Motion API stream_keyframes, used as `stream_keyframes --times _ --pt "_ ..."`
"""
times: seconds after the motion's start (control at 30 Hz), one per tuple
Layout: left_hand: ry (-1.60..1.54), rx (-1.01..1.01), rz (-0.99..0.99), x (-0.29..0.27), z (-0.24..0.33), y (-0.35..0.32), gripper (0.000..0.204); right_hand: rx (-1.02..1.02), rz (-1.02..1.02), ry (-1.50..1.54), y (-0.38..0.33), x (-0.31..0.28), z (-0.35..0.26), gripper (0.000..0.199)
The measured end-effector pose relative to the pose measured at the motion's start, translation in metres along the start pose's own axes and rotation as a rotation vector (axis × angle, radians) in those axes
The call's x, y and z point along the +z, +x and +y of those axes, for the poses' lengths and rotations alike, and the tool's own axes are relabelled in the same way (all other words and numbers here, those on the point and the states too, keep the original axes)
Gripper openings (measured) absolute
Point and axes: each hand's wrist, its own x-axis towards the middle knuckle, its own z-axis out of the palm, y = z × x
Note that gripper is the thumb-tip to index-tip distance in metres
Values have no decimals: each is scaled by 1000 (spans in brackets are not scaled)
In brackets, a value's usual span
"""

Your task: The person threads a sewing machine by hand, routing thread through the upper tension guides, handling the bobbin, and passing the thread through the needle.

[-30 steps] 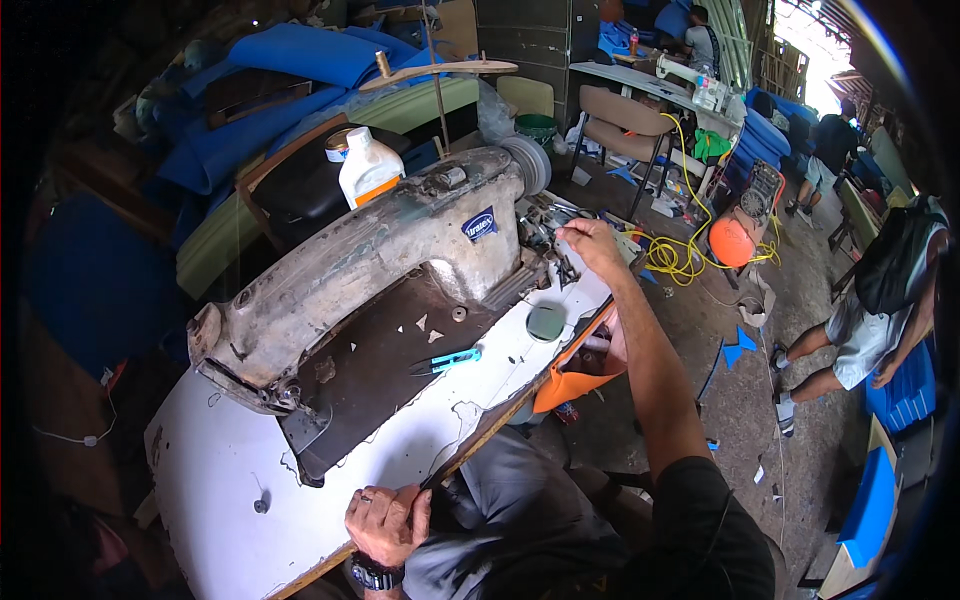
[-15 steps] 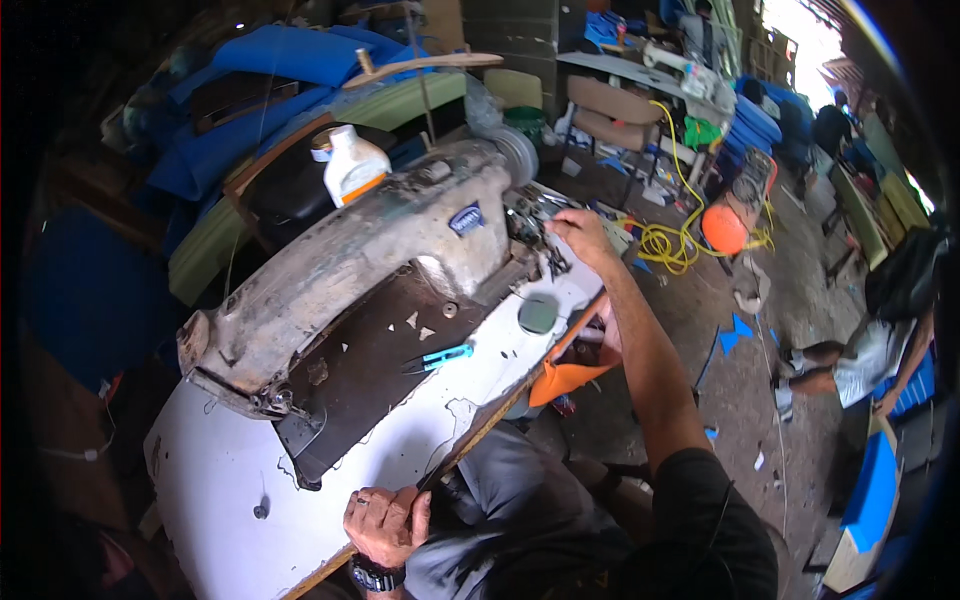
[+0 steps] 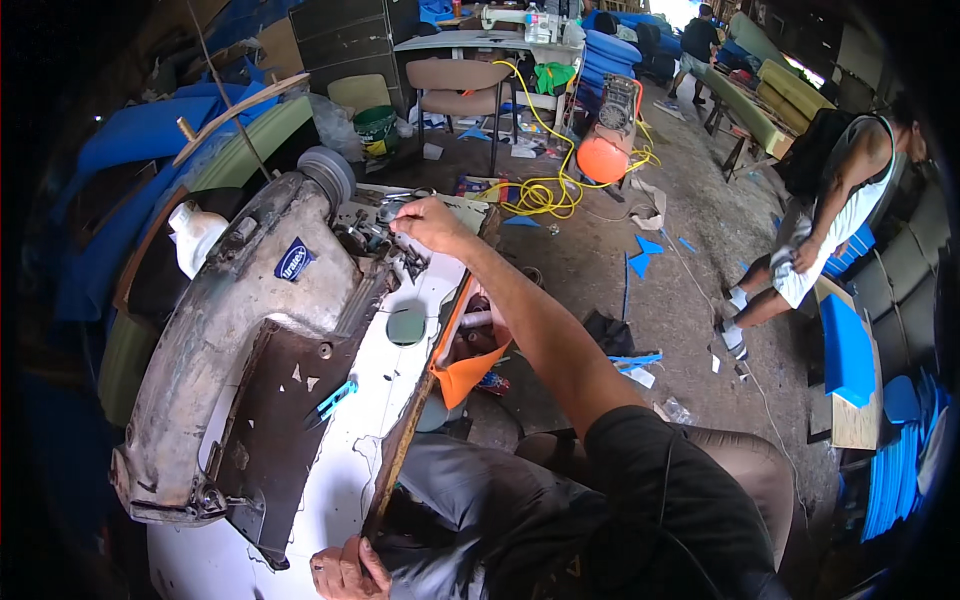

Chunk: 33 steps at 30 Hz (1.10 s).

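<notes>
The right hand (image 3: 432, 226) was at the far end of the table (image 3: 340, 470), its forearm reaching up from the lower right, with the fingers bent and drawn close together. The fingertips were at a jumble of small metal parts (image 3: 360, 232); whether they gripped one of these pieces or only touched them, I could not tell. The jumble lay just to the left of the fingers and also below them, beside the base of the old sewing machine (image 3: 240, 265), near the grey wheel (image 3: 327, 178) at its end. The left hand (image 3: 348, 572) was at the near edge of the table, partly cut off by the lower border of the view; its fingers were loosely curled and the thumb lay apart from them, but how far they closed, I could not tell. Between the two hands, a round green lid (image 3: 406, 328) lay on the white tabletop, nearer the right hand, and blue-handled snips (image 3: 337, 400) lay farther down, across the edge of the dark plate (image 3: 285, 425). Pale scraps (image 3: 312, 383) were near the snips. An orange cloth (image 3: 468, 375) hung at the table's right side, below the right forearm.
</notes>
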Motion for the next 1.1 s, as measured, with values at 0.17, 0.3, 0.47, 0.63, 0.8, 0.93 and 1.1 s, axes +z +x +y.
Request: stream_keyframes --times 0.17,0.3,0.47,0.63,0.8,0.93,1.1 --pt "11 -24 -2 -2 -1 -2 5 -24 -13 -22 -2 1 -6 20" --pt "-5 -9 -10 1 0 0 4 -14 0 -18 -3 -3 1 20" --pt "43 -6 5 -4 -1 2 5 -54 -20 19 7 14 5 20" --pt "0 9 -10 2 -13 -3 11 -191 -11 -78 5 -5 10 36" --pt "14 -40 -24 -1 -8 -2 8 31 -65 30 -4 -8 -2 20" --pt "39 -37 -30 -4 -9 -4 8 43 -26 73 0 3 3 17" --pt "27 -31 -25 -3 -9 -4 10 48 20 62 0 1 -2 15"
